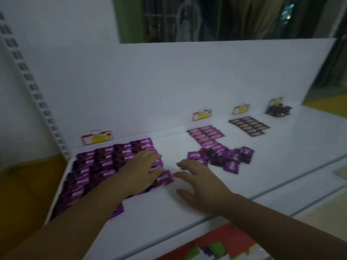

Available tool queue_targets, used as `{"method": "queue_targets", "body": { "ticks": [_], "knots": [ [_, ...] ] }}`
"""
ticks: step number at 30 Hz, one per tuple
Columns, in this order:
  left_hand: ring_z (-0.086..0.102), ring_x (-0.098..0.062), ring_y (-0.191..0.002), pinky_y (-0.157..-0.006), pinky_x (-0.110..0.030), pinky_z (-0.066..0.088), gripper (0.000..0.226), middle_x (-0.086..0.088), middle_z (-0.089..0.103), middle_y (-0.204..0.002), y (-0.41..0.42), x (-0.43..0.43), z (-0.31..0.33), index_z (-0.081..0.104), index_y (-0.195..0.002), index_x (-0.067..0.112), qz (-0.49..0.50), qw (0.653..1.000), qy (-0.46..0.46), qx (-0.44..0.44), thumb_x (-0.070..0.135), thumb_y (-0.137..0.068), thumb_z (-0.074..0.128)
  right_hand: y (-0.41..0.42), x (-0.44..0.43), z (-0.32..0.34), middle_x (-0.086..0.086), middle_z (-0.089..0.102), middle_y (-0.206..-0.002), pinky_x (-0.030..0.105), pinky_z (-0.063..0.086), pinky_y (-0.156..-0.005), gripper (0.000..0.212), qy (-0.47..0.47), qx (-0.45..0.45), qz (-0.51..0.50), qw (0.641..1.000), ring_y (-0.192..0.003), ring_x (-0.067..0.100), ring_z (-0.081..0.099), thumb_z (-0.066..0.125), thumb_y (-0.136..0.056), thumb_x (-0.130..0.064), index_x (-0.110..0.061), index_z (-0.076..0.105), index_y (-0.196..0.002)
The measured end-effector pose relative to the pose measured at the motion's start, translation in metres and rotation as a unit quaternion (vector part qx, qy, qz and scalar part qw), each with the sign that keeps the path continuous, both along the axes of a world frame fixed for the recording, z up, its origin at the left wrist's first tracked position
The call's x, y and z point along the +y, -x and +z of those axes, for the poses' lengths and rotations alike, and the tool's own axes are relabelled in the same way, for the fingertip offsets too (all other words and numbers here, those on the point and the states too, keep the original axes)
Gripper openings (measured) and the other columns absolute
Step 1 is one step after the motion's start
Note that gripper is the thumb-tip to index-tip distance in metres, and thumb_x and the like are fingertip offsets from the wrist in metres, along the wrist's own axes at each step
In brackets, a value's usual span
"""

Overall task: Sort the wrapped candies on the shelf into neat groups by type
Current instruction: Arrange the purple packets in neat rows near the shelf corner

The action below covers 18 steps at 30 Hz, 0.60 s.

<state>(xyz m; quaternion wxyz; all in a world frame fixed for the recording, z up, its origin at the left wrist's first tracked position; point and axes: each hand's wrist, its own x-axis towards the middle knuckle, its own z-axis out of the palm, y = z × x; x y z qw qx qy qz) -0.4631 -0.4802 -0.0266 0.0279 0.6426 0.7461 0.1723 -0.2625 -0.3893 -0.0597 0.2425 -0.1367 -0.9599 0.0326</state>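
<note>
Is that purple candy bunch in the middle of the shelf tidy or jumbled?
Jumbled: the loose purple pile lies overlapping at mixed angles, unlike the neat pink grid behind it.

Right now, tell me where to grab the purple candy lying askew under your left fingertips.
Pinch the purple candy by its free right end, coming from the right with the right hand. It lies flat and tilted, jutting out of the grid; the left hand covers its other end.

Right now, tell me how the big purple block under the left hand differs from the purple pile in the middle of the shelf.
The purple block lies in tidy rows; the purple pile is a loose, overlapping jumble.
The block holds far more candies than the pile.
The left hand rests flat on the block; the right hand hovers open short of the pile, touching nothing.
Both show purple wrappers and lie on the white shelf.
</note>
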Motion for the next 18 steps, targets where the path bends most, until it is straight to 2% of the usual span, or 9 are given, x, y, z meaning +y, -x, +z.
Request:
{"method": "queue_targets", "body": {
  "ticks": [5,8,12,15,18],
  "knots": [
    [0.034,-0.012,-0.131,-0.107,-0.028,0.028,0.053,0.006,0.037,-0.144,-0.04,0.041,-0.003,0.033,-0.141,0.026,-0.045,0.998,-0.015,-0.034,0.038,-0.092,0.05,-0.057,0.031,-0.002,0.007,0.064,-0.11,0.038,0.048,-0.088,0.025,0.012,0.035,-0.058,0.998,-0.103,0.026,0.061,0.072,-0.075,-0.026,-0.014,0.069,-0.096],
    [0.039,-0.01,-0.125,-0.099,-0.024,0.033,0.052,0.009,0.045,-0.136,-0.064,0.058,-0.009,0.036,-0.138,0.03,-0.069,0.996,-0.027,-0.058,0.037,-0.09,0.054,-0.089,0.055,-0.003,0.005,0.067,-0.103,0.037,0.051,-0.081,0.02,0.031,0.069,-0.103,0.992,-0.094,0.026,0.063,0.073,-0.072,-0.017,-0.013,0.07,-0.091],
    [0.042,-0.01,-0.121,-0.098,-0.024,0.034,0.05,0.007,0.046,-0.133,-0.091,0.078,-0.016,0.043,-0.135,0.028,-0.068,0.995,-0.031,-0.069,0.034,-0.087,0.059,-0.123,0.097,-0.005,0.008,0.066,-0.104,0.034,0.046,-0.086,0.024,0.087,0.124,-0.193,0.969,-0.097,0.03,0.06,0.069,-0.073,-0.003,-0.009,0.068,-0.096],
    [0.046,-0.007,-0.109,-0.088,-0.018,0.035,0.044,0.009,0.054,-0.119,-0.112,0.094,-0.021,0.052,-0.127,0.027,-0.057,0.994,-0.068,-0.06,0.033,-0.085,0.062,-0.136,0.132,-0.006,0.004,0.054,-0.126,0.025,0.034,-0.095,0.034,0.161,0.064,-0.271,0.947,-0.116,0.022,0.048,0.065,-0.082,-0.016,-0.015,0.06,-0.116],
    [0.048,-0.006,-0.096,-0.082,-0.021,0.043,0.036,0.01,0.054,-0.104,-0.136,0.112,-0.021,0.06,-0.116,0.026,-0.044,0.993,-0.093,-0.063,0.036,-0.082,0.064,-0.133,0.152,-0.007,-0.002,0.043,-0.139,0.031,0.03,-0.102,0.056,0.193,0.004,-0.276,0.942,-0.124,0.019,0.04,0.061,-0.082,-0.049,-0.027,0.046,-0.131]
  ]
}}
